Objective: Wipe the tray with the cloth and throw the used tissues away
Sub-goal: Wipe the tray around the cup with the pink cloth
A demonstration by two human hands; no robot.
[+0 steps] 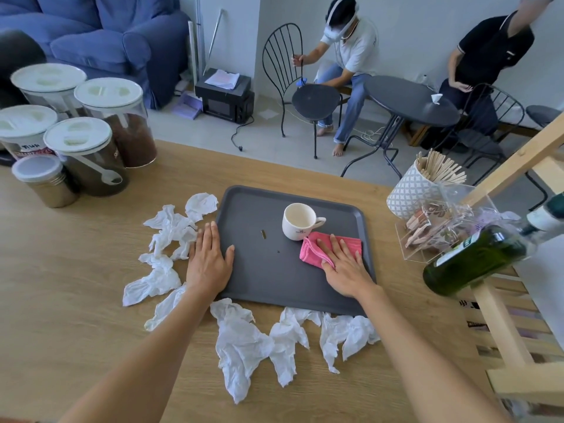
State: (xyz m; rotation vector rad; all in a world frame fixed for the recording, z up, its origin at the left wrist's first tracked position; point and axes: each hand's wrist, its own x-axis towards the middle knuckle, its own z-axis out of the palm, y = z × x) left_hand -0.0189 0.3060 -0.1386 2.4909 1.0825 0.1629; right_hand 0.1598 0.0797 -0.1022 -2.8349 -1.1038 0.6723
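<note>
Tray is lying on the table, ringed by crumpled tissues. Right hand is pressing flat, ungripping, on the cloth beside the cup; left hand is resting open on the tray's edge

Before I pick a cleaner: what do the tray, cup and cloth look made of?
Tray: dark grey with a matte, evenly moulded surface, probably plastic. Cup: white and glossy, likely glazed ceramic. Cloth: pink, soft, folded with stitched edges, seemingly microfibre or a similar fabric.
</note>
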